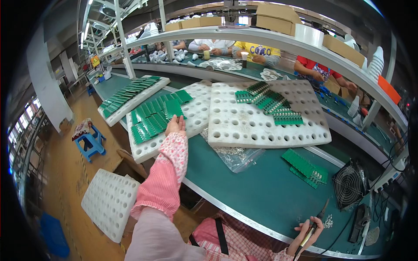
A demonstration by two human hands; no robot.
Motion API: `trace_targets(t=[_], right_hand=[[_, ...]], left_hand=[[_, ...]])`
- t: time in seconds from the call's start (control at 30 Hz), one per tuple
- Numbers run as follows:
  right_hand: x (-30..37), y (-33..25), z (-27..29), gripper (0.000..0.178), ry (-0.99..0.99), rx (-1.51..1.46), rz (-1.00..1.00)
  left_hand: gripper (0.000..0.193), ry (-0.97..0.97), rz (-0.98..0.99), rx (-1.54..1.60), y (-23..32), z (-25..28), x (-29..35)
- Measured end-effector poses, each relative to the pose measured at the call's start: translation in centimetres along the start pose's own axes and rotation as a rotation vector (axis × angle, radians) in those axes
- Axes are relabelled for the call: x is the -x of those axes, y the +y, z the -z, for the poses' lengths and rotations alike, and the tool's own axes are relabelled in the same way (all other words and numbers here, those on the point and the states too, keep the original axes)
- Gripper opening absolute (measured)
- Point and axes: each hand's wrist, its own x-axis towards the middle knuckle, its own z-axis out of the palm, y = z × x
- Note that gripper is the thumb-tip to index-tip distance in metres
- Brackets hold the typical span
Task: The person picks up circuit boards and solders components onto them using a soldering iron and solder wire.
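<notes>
I have the left hand (176,126) loosely extended, touching a green board (173,108) on the left foam tray (152,146); I can't tell whether it grips. I'd handle edges only, keeping the soldering iron (321,214), wrapped in the right hand (306,236) near right, clear. The green bench (244,191) spreads between; co-workers (257,50) sit far across.

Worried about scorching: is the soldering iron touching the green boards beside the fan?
Apart; the head view shows tabletop between the soldering iron and green boards.
</notes>
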Motion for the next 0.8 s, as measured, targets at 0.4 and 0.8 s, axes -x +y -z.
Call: trace_targets(t=[0.4,0.8], right_hand=[[1.0,-0.6,-0.2,0.022,0.022,0.006,-0.012],[-0.2,0.0,-0.4,0.020,-0.037,-0.064,0.027]], left_hand=[[0.033,0.266,0.059,-0.111,-2.9,-2.6,-0.7],[0.022,-0.815,-0.517,-0.857,-5.1,-4.7,16.5]])
